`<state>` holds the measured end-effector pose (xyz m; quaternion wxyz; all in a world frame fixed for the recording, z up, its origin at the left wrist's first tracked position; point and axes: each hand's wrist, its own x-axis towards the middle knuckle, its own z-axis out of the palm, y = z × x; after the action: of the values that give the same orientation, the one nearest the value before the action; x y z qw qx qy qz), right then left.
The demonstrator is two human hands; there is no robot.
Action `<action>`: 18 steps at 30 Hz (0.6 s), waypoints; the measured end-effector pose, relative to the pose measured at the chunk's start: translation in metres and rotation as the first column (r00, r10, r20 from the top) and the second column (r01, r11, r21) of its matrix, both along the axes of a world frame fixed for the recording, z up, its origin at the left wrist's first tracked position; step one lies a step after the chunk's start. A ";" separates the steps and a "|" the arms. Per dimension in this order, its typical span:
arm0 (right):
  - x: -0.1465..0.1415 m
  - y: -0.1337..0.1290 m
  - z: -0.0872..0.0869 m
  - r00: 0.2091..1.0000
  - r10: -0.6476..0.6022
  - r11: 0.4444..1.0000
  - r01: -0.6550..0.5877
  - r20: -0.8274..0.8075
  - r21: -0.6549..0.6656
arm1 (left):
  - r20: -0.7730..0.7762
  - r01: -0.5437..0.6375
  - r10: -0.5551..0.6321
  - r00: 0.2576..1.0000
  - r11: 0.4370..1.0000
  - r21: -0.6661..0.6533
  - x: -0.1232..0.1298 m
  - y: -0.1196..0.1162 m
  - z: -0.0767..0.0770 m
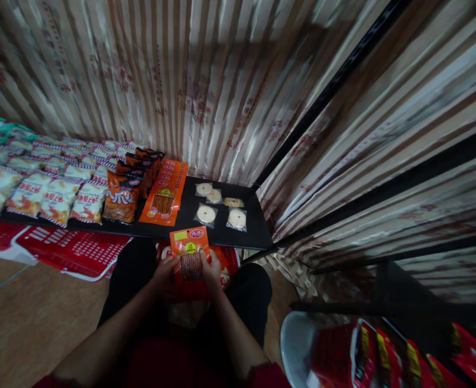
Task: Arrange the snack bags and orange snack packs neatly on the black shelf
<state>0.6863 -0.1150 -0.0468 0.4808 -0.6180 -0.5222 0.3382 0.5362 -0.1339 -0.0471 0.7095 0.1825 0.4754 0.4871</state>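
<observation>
An orange snack packet (190, 250) with a clear window showing brown sticks is held up between both my hands. My left hand (166, 275) grips its left edge, and my right hand (210, 268) pinches its right edge with the thumb on the front. Below it, a red package (229, 260) lies between my knees, partly hidden. On the black shelf (189, 207) just beyond, a larger orange packet (166, 191) lies flat. To its right are several round wrapped crackers (205, 214) and a yellowish wrapped piece (233, 202).
Rows of white snack bags (58, 196) and dark orange bags (121, 196) fill the shelf's left side. Red baskets (70, 250) sit underneath. Black metal bars (327, 102) slant across the right before a striped curtain (230, 97). A pale bin (296, 345) and red packets (367, 350) stand lower right.
</observation>
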 end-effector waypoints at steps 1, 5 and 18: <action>0.001 -0.001 -0.001 1.000 0.013 1.000 -0.013 -0.011 -0.002 | 0.013 -0.001 0.001 1.000 1.000 -0.013 0.001 0.001 0.000; 0.004 -0.005 0.004 0.996 0.066 0.997 -0.069 -0.064 -0.042 | 0.001 -0.036 0.036 0.999 0.999 -0.035 0.000 0.006 -0.001; -0.002 -0.025 0.028 0.808 0.237 0.911 -0.378 -0.539 -0.167 | -0.126 -0.161 0.160 0.979 0.987 0.005 -0.002 0.017 0.008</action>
<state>0.6844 -0.1399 -0.0191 0.4516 -0.4721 -0.4206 0.6295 0.5347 -0.1169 -0.0396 0.6369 0.1720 0.5339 0.5289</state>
